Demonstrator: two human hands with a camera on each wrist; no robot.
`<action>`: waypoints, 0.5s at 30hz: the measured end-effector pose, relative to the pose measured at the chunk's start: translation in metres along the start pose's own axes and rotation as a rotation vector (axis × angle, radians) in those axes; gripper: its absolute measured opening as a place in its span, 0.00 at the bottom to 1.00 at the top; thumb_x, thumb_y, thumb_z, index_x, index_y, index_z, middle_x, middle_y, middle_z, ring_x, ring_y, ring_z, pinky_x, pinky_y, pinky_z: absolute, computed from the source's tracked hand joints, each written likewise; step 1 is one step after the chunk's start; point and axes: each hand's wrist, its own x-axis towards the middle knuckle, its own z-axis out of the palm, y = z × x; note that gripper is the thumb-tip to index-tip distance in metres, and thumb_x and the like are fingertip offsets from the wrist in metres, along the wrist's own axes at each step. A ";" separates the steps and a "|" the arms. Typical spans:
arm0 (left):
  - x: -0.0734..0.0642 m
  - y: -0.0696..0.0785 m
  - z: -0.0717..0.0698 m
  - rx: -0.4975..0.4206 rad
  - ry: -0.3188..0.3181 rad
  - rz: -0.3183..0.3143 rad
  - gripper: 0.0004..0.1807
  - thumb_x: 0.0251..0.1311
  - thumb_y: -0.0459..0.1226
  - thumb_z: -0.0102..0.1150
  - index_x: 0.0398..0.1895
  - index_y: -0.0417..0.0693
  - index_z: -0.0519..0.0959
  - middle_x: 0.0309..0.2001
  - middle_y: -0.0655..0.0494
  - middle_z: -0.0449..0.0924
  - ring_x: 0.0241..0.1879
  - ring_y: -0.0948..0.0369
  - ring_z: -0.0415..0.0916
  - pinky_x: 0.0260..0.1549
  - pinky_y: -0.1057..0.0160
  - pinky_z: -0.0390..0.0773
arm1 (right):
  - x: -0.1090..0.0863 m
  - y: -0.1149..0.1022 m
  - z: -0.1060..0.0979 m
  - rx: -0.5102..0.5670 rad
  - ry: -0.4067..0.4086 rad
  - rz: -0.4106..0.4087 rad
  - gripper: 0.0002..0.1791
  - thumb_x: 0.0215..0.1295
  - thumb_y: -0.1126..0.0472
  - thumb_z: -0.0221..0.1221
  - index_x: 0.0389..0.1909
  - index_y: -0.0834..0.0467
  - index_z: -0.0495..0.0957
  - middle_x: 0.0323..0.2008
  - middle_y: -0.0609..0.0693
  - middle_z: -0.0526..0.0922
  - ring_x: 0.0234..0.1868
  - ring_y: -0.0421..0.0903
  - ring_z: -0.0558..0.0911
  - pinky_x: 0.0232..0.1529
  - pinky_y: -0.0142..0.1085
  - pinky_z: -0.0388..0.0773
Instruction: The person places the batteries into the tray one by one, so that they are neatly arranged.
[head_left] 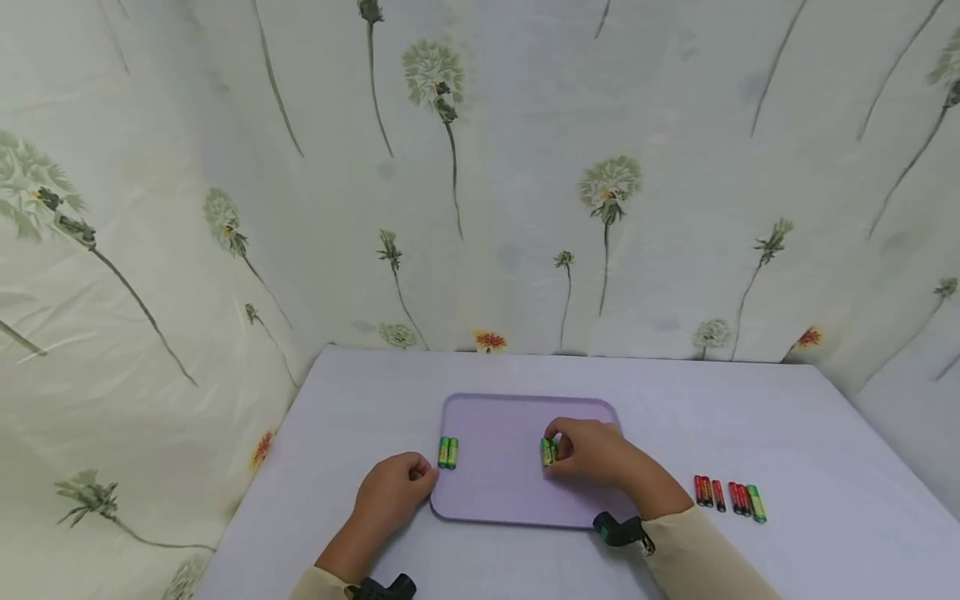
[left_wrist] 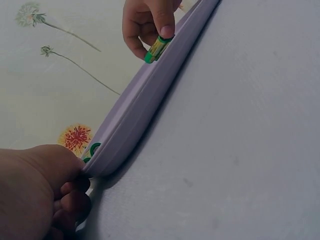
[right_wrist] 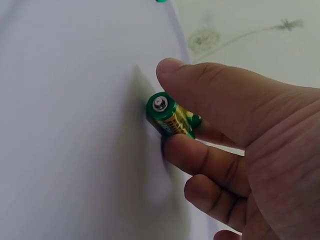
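A light purple tray (head_left: 498,492) lies on the table, with two green batteries (head_left: 447,452) side by side at its left edge. My left hand (head_left: 393,492) pinches the tray's left rim near them, thumb on the rim and fingers curled below. Over the tray's right half, my right hand (head_left: 600,457) pinches a green battery (right_wrist: 172,117) between thumb and fingers. A second green battery shows close beside it, partly hidden; whether it is gripped too I cannot tell. In the left wrist view, a green battery (left_wrist: 158,49) appears at the right hand's fingertips.
Right of the tray, several red batteries (head_left: 703,491) and one green battery (head_left: 756,504) lie in a loose row on the white table (head_left: 825,450). A flower-printed curtain (head_left: 510,167) stands behind the table and along its left side.
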 end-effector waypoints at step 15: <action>0.000 0.001 -0.001 0.010 0.004 -0.005 0.12 0.65 0.50 0.68 0.26 0.59 0.80 0.23 0.65 0.75 0.25 0.63 0.69 0.28 0.61 0.66 | 0.022 -0.024 0.012 0.060 -0.045 -0.029 0.26 0.53 0.46 0.78 0.50 0.47 0.80 0.27 0.36 0.81 0.32 0.37 0.78 0.52 0.51 0.64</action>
